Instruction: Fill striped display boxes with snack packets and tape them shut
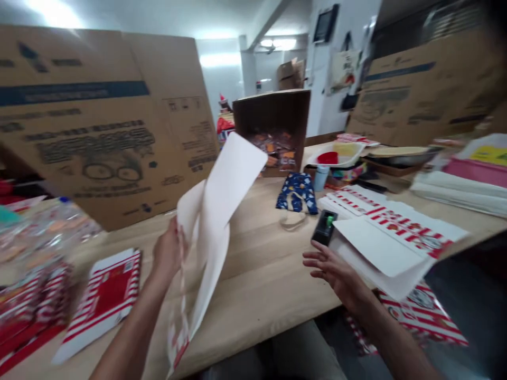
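Note:
My left hand (168, 248) grips a folding carton (214, 211) by its left side, holding it up over the table. The carton's white inner side and flaps face me, and a red-and-white printed edge shows low down. My right hand (332, 269) has its fingers stretched out and holds nothing. It is beside a stack of flat white cartons with red print (404, 221), near a black tape dispenser (325, 227) with a green roll.
On the left lie a red-striped flat carton (111, 290) and clear packets (51, 227). A brown box (273, 132) holding packets stands at the back. A blue patterned pouch (297, 192) lies mid-table. Large cardboard boxes (106, 137) rise behind; striped packaging (428, 316) sits below the table's right edge.

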Demonstrator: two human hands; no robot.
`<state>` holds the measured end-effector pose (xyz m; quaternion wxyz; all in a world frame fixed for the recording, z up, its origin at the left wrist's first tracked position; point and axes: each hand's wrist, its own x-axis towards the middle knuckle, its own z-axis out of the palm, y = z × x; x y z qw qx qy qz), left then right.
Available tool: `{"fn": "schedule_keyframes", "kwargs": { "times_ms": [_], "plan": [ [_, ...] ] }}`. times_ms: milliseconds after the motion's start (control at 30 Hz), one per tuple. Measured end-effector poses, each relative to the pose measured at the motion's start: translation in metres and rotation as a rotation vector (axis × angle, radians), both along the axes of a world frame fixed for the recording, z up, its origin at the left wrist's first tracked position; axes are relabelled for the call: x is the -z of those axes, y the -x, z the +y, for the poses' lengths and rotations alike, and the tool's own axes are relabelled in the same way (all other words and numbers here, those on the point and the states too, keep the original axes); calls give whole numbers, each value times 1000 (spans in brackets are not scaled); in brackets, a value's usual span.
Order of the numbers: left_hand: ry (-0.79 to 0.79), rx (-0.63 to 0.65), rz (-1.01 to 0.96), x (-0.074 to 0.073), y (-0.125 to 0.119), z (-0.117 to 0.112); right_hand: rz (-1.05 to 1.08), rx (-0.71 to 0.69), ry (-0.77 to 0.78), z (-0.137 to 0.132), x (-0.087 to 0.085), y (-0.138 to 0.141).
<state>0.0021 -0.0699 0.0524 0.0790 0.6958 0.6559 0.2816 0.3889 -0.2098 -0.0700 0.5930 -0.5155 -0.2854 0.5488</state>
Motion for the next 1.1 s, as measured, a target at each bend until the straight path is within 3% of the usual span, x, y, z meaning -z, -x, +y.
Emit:
{"fn": "schedule_keyframes", "kwargs": {
  "times_ms": [67,133,267,333,467,567,633,733,833,967,1100],
  "plan": [
    [-8,-65,-29,11,5,-4,-158,-96,-97,3,-13,23],
    [-53,-64,-177,20,-5,-7,-228,-169,-182,8,-30,49],
    [-161,-8,-413,31,-30,-20,-160,-396,-328,21,-60,104],
    [-230,73,-371,35,-35,-30,-83,-358,-297,35,-67,123],
    [-354,258,-179,37,-26,-47,-72,-177,-59,82,-57,123],
    [-370,340,-77,34,-12,-57,-51,-12,-75,110,-38,106],
    [-411,403,-3,33,-6,-63,30,19,-45,118,-26,102],
    [-475,458,87,38,-3,-70,116,-157,65,115,-14,113],
    [-449,433,120,47,-5,-76,153,-379,125,104,-9,131],
    [-371,295,124,55,-2,-85,256,-613,121,87,-11,141],
    [-268,136,140,55,-2,-94,420,-841,14,71,-25,145]
  ]
}}
